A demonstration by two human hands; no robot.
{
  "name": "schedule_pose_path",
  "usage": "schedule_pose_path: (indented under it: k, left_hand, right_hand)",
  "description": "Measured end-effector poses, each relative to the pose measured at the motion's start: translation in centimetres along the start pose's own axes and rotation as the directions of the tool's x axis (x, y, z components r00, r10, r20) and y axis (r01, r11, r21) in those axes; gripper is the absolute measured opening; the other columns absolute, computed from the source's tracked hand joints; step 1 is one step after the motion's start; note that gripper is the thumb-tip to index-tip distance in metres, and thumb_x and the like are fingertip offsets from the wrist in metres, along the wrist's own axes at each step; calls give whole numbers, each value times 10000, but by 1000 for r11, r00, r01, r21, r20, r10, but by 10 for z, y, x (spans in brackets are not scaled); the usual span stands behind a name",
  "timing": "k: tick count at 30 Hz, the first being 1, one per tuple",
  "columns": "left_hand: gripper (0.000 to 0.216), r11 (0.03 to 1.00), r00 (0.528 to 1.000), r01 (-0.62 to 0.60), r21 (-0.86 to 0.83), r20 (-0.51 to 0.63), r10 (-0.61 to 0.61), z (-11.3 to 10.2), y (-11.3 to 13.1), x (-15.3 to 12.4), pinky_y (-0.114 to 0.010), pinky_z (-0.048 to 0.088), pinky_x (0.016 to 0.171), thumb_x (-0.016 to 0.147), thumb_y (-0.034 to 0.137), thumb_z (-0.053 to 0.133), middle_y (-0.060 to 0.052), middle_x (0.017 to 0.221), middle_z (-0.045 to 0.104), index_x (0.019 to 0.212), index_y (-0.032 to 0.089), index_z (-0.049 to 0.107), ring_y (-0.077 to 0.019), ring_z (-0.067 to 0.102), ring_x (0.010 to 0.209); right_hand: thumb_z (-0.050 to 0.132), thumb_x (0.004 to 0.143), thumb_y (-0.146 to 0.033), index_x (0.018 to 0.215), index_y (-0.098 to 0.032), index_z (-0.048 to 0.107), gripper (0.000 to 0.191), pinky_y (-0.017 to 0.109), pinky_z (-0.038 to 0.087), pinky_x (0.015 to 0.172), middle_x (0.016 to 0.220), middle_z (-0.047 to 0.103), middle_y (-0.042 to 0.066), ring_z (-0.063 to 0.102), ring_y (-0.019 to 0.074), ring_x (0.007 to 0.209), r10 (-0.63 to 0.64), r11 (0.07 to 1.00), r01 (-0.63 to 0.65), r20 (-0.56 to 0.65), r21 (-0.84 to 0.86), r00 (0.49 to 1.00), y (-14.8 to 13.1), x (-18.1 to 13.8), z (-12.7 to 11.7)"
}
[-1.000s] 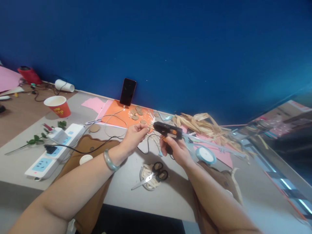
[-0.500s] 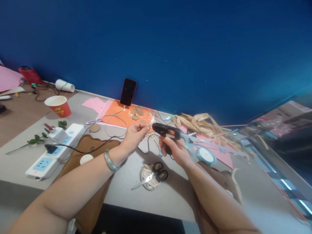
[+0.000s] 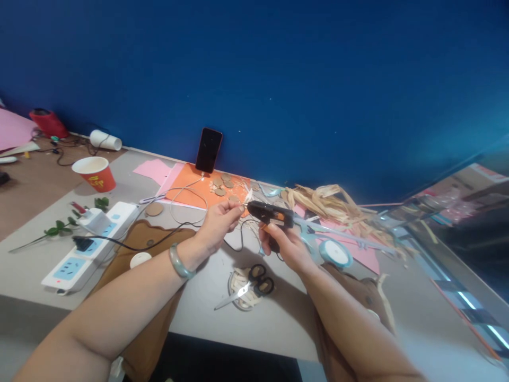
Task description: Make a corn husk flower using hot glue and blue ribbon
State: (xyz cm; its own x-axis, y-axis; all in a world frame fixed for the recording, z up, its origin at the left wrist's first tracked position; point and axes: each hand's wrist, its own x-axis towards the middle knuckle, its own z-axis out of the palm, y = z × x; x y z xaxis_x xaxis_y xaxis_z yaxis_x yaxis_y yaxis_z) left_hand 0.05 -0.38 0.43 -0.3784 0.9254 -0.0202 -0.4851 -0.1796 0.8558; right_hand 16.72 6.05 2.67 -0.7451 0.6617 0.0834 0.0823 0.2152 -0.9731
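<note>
My right hand (image 3: 287, 243) is wrapped round the handle of a black glue gun (image 3: 272, 213), a clear glue stick (image 3: 350, 233) trailing from its rear. The nozzle points left and meets the fingertips of my left hand (image 3: 218, 223). Those fingers are pinched together on something too small to make out. Below both hands, black-handled scissors (image 3: 248, 289) lie across a small round piece covered with pale strips (image 3: 243, 302). Behind the hands, several brown discs (image 3: 220, 191) rest on an orange sheet (image 3: 185, 183).
A white power strip (image 3: 93, 246) with plugs, a leafy sprig (image 3: 58, 229) and a red paper cup (image 3: 95, 174) occupy the left. A phone (image 3: 209, 150) leans on the blue wall. Dried husks (image 3: 330, 204) and a ribbon roll (image 3: 336, 253) lie to the right.
Almost nothing differs. Both hands and the glue gun hold nearly the same position, with the nozzle still at my left fingertips.
</note>
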Motion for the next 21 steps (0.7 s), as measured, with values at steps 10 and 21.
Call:
schedule_pose_path:
  k: [10,21]
  left_hand:
    - [282,1000,999,-8,-28,32,9,-1,1,-1,-175,180,406,693,353,746,80,516,399,761,138,576,-15,308,407]
    - [289,999,999,-8,-43,40,10,-1,2,-1,-173,187,411,679,358,755,71,536,428,769,137,592,-14,321,417]
  right_hand:
    - [496,891,-500,867,-149,565,359,249,414,466,648,575,1,523,97,445,16,1000,-16,-2,2,1000,-2,0,0]
    - [477,899,-509,840,-153,579,374,251,411,459,590,572,2,511,108,444,19,1000,-19,1,7,1000,4,-1,-3]
